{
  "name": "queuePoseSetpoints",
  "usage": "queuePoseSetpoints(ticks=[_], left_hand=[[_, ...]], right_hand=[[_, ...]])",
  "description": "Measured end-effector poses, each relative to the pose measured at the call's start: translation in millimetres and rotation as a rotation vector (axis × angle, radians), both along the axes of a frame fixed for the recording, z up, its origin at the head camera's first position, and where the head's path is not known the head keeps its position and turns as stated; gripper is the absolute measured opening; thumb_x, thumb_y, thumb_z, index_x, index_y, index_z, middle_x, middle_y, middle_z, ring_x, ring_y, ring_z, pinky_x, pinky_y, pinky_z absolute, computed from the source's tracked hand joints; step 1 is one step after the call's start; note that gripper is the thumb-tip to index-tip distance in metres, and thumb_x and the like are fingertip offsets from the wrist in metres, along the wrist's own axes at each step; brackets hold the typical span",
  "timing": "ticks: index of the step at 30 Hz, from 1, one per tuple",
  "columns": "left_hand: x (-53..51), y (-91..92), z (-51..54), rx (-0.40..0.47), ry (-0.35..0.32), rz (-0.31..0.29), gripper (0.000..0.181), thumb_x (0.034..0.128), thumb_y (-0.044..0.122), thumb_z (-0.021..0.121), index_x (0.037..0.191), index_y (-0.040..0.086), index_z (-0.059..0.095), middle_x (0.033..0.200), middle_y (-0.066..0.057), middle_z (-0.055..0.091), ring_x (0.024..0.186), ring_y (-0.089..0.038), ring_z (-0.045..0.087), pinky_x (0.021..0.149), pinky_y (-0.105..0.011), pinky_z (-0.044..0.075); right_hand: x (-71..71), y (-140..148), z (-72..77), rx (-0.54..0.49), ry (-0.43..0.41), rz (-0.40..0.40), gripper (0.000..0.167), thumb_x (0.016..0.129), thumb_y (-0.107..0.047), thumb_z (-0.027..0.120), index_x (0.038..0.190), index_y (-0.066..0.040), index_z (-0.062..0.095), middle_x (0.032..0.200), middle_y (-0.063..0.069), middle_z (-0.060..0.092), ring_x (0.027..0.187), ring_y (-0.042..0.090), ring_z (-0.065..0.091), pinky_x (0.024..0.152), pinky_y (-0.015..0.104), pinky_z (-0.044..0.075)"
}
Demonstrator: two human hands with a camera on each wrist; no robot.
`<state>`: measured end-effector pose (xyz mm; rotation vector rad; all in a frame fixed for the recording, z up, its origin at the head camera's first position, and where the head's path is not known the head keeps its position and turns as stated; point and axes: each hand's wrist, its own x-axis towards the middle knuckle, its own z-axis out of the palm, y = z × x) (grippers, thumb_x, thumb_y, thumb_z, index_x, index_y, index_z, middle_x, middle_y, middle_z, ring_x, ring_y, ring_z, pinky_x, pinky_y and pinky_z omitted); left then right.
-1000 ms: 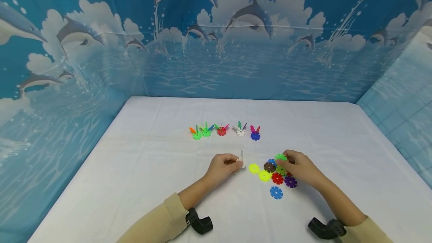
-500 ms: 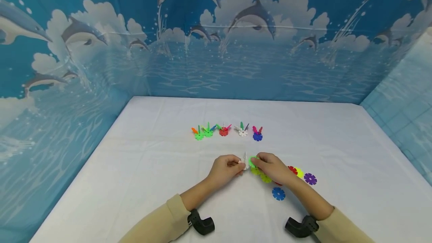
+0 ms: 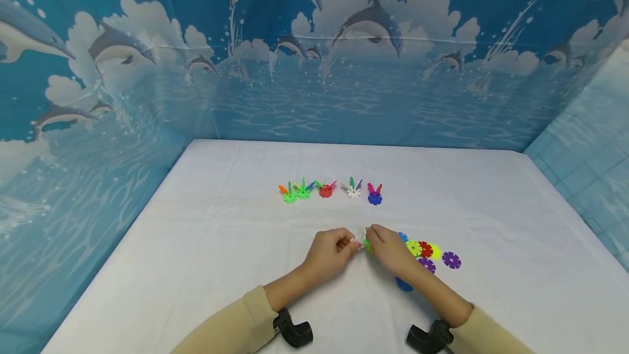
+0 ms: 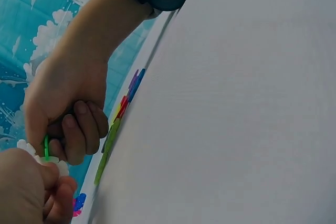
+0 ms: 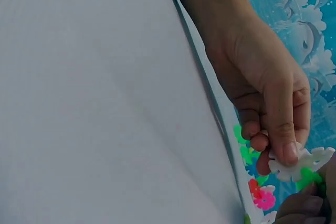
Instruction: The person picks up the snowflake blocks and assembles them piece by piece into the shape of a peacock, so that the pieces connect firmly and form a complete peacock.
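Observation:
My left hand (image 3: 330, 254) pinches white notched plastic discs (image 5: 291, 170) between thumb and fingers, just above the white table. One white disc stands at an angle to the other. My right hand (image 3: 391, 250) meets it from the right and pinches a green notched disc (image 4: 46, 148) by its edge. In both wrist views the green disc touches the white ones at their rim. Whether its slot is seated in theirs is hidden by the fingers. Loose discs lie beside the right hand, among them a red one (image 3: 425, 249) and a purple one (image 3: 451, 260).
Several small assemblies of joined discs stand in a row farther back, including a red one (image 3: 326, 190), a white one (image 3: 354, 193) and a blue one (image 3: 375, 198). A blue disc (image 3: 404, 284) lies partly under the right forearm. A dolphin-print curtain (image 3: 314, 97) surrounds the table.
My right hand has picked the green disc from the loose ones and carried it left to the white discs. Some loose discs shifted right. The left hand has stayed nearly in place.

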<state>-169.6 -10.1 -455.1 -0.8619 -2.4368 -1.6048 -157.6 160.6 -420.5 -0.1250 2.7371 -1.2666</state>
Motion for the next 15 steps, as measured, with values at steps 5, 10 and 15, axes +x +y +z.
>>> queuePoseSetpoints(ticks=[5, 10, 15], left_hand=[[4.2, 1.0, 3.0, -0.032, 0.121, 0.023, 0.010, 0.0872, 0.004, 0.070, 0.078, 0.005, 0.067, 0.064, 0.001, 0.061, 0.055, 0.004, 0.047, 0.051, -0.012, 0.041], [7.4, 3.3, 5.2, -0.024, 0.169, 0.037, 0.010, 0.0864, 0.002, 0.069, 0.077, 0.004, 0.065, 0.065, 0.000, 0.061, 0.056, 0.004, 0.048, 0.051, -0.011, 0.041], [8.4, 5.7, 5.8, 0.011, 0.140, 0.026, 0.011, 0.0876, 0.003, 0.069, 0.078, 0.003, 0.066, 0.067, -0.001, 0.063, 0.056, 0.002, 0.051, 0.052, -0.013, 0.044]], right_hand=[[5.7, -7, -5.0, 0.065, 0.132, -0.017, 0.027, 0.104, -0.013, 0.038, 0.080, -0.005, 0.047, 0.062, 0.003, 0.037, 0.056, 0.015, 0.037, 0.051, 0.027, 0.033], [9.7, -12, -6.5, 0.120, 0.238, -0.016, 0.024, 0.103, -0.009, 0.040, 0.079, -0.004, 0.046, 0.060, 0.001, 0.035, 0.052, 0.014, 0.036, 0.048, 0.026, 0.030], [10.0, -9, -1.9, 0.067, 0.185, -0.017, 0.025, 0.104, -0.011, 0.038, 0.081, -0.005, 0.046, 0.061, 0.002, 0.036, 0.054, 0.014, 0.036, 0.049, 0.025, 0.031]])
